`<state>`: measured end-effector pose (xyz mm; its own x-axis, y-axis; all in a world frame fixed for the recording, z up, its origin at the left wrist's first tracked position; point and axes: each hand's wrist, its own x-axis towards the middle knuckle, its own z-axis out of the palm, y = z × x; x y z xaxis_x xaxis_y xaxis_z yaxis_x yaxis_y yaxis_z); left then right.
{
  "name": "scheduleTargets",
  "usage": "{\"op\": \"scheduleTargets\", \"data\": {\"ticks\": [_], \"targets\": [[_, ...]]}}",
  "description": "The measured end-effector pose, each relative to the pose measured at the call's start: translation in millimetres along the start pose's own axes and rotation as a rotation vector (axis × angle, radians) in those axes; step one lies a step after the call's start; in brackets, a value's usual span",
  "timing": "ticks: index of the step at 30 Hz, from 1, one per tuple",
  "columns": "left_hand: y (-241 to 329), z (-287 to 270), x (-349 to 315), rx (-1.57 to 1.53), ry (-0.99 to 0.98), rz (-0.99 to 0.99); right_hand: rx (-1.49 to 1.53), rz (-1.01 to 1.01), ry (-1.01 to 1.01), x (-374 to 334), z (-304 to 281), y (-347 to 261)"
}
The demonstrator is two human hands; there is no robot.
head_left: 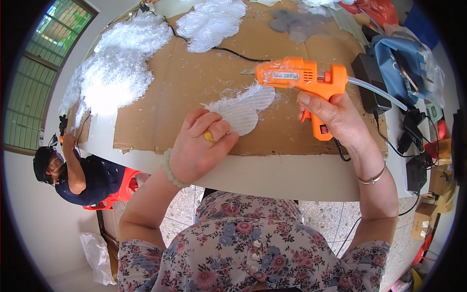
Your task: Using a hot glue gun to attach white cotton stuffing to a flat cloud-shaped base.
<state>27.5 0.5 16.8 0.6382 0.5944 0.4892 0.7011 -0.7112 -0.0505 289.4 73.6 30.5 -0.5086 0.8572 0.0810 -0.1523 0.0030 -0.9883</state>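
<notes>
My right hand (331,114) is closed round the handle of an orange hot glue gun (292,70). The gun's metal nozzle points left, and a long translucent glue stick (377,89) sticks out of its back end. Below the nozzle, a white ribbed, cloud-shaped piece (245,109) rests on the cardboard, with fluffy white strands along its upper edge. My left hand (206,141) is at the left end of that piece, fingers curled down onto it. Its fingertips are partly hidden. The nozzle stays apart from my left hand.
Brown cardboard (160,117) covers much of the white table (311,177). White fluffy material (116,63) is heaped at the left, with a fluffy white piece (211,24) behind. A black cable crosses the cardboard. Bags and a black box (369,80) stand right. A person (87,175) sits left.
</notes>
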Motion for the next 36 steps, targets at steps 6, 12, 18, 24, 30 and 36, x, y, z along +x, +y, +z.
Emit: {"op": "scheduleTargets", "data": {"ticks": [6,12,18,24,30,36], "targets": [[0,8,6,0.051,-0.009,0.028,-0.049,0.007,-0.013,1,0,-1],[-13,18,8,-0.436,-0.002,-0.421,-0.093,0.032,-0.034,1,-1,-2],[-13,20,7,-0.481,-0.012,-0.584,-0.079,0.044,-0.040,0,-2,-1],[-18,14,8,-0.504,0.123,-0.567,-0.085,0.045,-0.051,0,-1,-2],[5,9,22,-0.117,0.042,-0.219,-0.082,0.034,-0.050,0,-2,0],[-9,19,15,-0.200,-0.012,-0.267,-0.076,0.026,-0.061,0,-1,-1]]}}
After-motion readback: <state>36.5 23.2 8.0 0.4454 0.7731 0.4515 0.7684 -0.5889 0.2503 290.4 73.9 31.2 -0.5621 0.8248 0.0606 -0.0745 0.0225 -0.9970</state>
